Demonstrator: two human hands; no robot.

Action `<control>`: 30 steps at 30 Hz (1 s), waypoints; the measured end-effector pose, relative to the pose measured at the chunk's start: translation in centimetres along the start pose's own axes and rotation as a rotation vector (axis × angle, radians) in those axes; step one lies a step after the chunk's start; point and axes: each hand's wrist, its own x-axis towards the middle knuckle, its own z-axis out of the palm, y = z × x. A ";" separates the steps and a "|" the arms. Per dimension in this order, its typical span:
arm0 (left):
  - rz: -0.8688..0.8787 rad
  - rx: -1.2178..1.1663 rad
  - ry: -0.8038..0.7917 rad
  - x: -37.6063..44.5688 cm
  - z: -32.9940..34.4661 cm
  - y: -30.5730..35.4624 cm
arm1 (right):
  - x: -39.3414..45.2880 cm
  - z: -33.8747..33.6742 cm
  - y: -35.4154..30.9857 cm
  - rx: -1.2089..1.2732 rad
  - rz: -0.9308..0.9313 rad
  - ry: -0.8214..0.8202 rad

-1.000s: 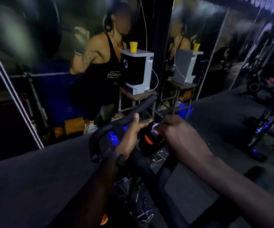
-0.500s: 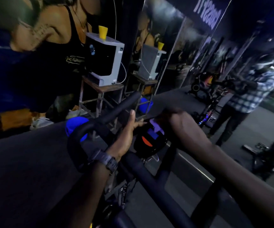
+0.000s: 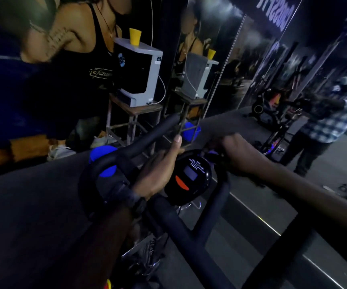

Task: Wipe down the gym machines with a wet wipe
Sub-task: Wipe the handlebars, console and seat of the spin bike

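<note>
Round glossy blk console (image 3: 189,176) btwn L hand (image 3: 158,170), R hand (image 3: 239,157).

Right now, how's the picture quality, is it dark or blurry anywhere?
Head view: dim overall, the left hand and right hand underexposed; the bike console is fairly sharp; the wall poster at upper left is smeared by motion blur; straight lines bow from the wide-angle lens.
</note>
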 end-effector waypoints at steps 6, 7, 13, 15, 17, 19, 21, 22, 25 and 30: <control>0.033 0.421 0.076 0.1 1.9 5.6 | 1.9 0.4 5.5 0.522 -0.060 -0.136; 0.030 0.533 0.107 0.2 2.6 6.3 | 0.9 0.8 6.9 0.683 -0.065 -0.170; -0.022 1.270 0.082 -0.3 7.5 10.0 | -0.3 4.2 9.8 1.151 -0.198 -0.102; -0.028 1.410 0.136 -0.9 9.7 11.1 | 1.7 5.2 8.4 1.321 -0.190 -0.081; 0.038 1.573 0.265 -1.5 12.0 10.7 | 2.1 6.5 7.7 1.533 -0.173 -0.080; -0.030 1.649 0.342 -2.5 14.0 10.4 | 0.1 8.7 7.7 1.674 -0.123 -0.032; -0.043 1.646 0.376 -3.2 15.2 8.9 | -3.1 11.3 7.6 1.828 -0.056 -0.006; -0.037 1.608 0.382 -3.6 15.7 8.1 | -4.2 12.1 7.4 1.915 -0.008 -0.010; -0.076 1.503 0.485 -4.3 17.3 8.6 | -3.3 12.1 6.4 2.081 0.061 0.002; -0.221 1.447 0.601 -4.4 19.5 9.7 | -3.1 11.9 5.0 2.252 0.195 -0.101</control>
